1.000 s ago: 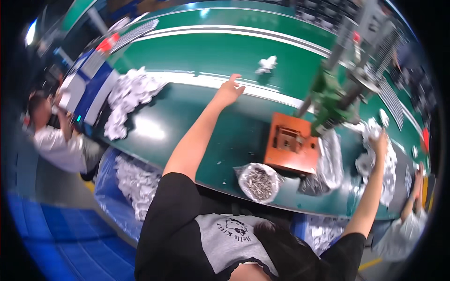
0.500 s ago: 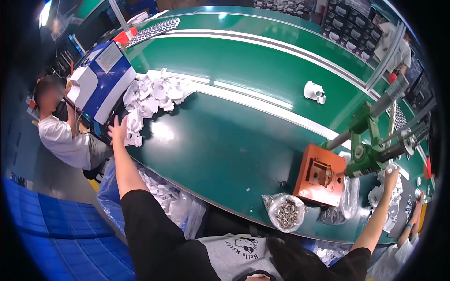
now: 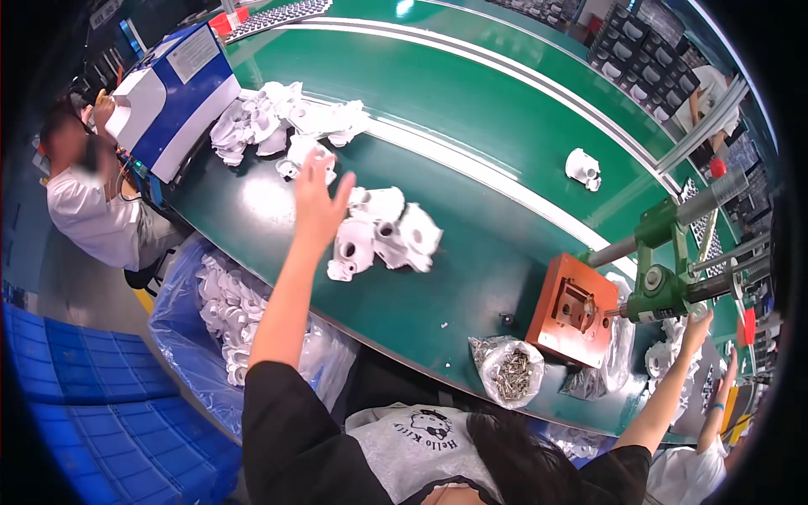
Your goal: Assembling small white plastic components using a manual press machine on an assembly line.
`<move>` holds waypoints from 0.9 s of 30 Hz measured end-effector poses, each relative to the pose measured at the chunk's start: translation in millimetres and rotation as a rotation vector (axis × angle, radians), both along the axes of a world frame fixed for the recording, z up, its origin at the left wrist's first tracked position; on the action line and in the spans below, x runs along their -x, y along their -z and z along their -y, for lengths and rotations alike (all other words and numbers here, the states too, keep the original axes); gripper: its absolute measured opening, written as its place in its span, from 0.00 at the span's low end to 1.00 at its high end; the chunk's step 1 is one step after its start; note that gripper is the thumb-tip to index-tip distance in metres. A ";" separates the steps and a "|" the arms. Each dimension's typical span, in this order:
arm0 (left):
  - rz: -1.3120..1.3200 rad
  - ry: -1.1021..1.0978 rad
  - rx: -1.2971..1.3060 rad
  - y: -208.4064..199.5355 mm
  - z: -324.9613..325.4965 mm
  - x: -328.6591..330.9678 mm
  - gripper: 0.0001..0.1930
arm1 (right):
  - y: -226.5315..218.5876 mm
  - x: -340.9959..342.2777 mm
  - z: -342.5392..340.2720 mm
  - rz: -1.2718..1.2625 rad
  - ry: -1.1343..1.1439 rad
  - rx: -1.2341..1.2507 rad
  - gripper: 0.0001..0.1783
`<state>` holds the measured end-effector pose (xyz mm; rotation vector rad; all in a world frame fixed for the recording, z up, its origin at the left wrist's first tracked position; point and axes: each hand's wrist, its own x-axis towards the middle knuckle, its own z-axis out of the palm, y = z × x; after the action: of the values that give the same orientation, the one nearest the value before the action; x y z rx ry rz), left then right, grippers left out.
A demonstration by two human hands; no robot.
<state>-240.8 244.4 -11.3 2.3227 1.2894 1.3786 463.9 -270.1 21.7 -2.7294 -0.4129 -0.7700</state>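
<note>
Below near edge, L side: blue-tinted plastic liner (image 3: 177, 295), loose white pieces (image 3: 231, 320) heaped inside, just off the counter (image 3: 471, 295).
Pin bag: clear bag of small metal pins (image 3: 512, 376), mouth up, nr front edge, btwn L hand & press side.
L hand (image 3: 320, 209): over counter, fingers spread & extended, not closed round anything visible. Palm side hidden; contact w/ pieces can't be told.
White cluster (image 3: 387, 231): on counter, immed. R of L hand, thumb side. Several moulded pieces jumbled, no common long axis; group as a whole spreads sideways, away from thumb. L hand much nearer; R hand well apart, beyond the press.
Orange base (image 3: 572, 311): block w/ recessed fixture on top, R of cluster w/ bare counter btwn.
Green press (image 3: 661, 282): metal rods, leaning in view, R of base.
R hand (image 3: 697, 326): out past press at full reach, by R-hand pile (image 3: 665, 362) of white pieces. Partly blocked; grip or no grip, can't tell.
Back pile (image 3: 261, 122): more white pieces, past L fingertips, next to blue/white machine (image 3: 181, 93); co-worker (image 3: 97, 210) sits beside it.
Lone white piece (image 3: 582, 168): on green belt (image 3: 471, 109), past metal rail, apart from all piles.
</note>
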 end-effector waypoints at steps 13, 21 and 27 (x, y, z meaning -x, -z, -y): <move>-0.761 -0.261 0.263 1.8 -179.7 3.3 0.26 | -36.2 -4.7 99.1 0.077 -0.534 -0.248 0.29; -0.374 0.360 0.434 -2.4 -40.2 -43.8 0.26 | -46.2 41.6 73.5 0.056 -0.669 -0.345 0.29; -0.333 0.227 0.200 -29.6 -59.7 -86.0 0.25 | -60.4 138.1 22.8 -0.401 -0.770 -1.222 0.30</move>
<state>-154.8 304.1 18.3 2.5313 1.1321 0.7813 325.8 -292.9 82.1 -1.3426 -0.5730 -0.1180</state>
